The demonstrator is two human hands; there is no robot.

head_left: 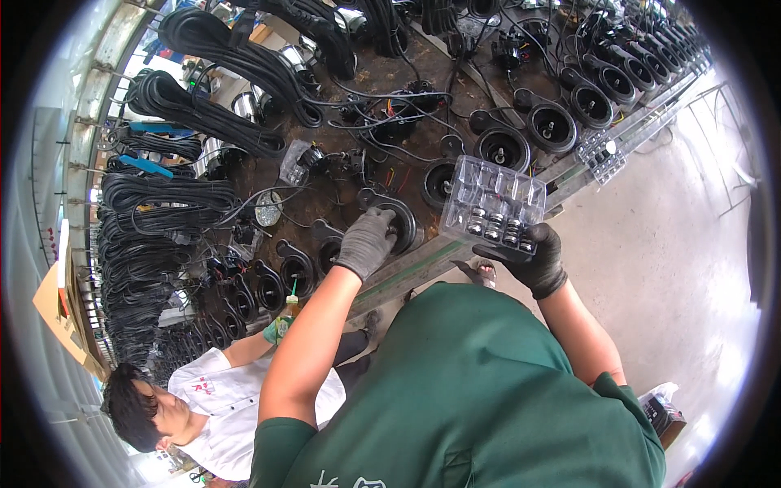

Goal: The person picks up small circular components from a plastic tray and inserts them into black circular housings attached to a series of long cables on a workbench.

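Observation:
My left hand (368,244), in a grey work glove, reaches into a round black cup-shaped housing (407,213) at the bench edge. Its fingers are curled together, and whatever the fingertips hold is hidden inside the rim. My right hand (541,264), gloved in dark grey, grips the lower right side of a clear plastic compartment tray (476,183), held tilted past the bench edge. Small round metal-and-black parts (496,227) fill the tray's near pockets, while the far pockets look bare. Beside the tray stands another black housing (501,150) with a metal shaft in its middle.
Similar housings (550,128) line the bench edge both ways. Coiled black cables (163,195) hang along the left, and loose wires cross the brown bench top (390,73). Another tray (602,159) sits farther right on the rail. A person in a white shirt (224,407) works at lower left.

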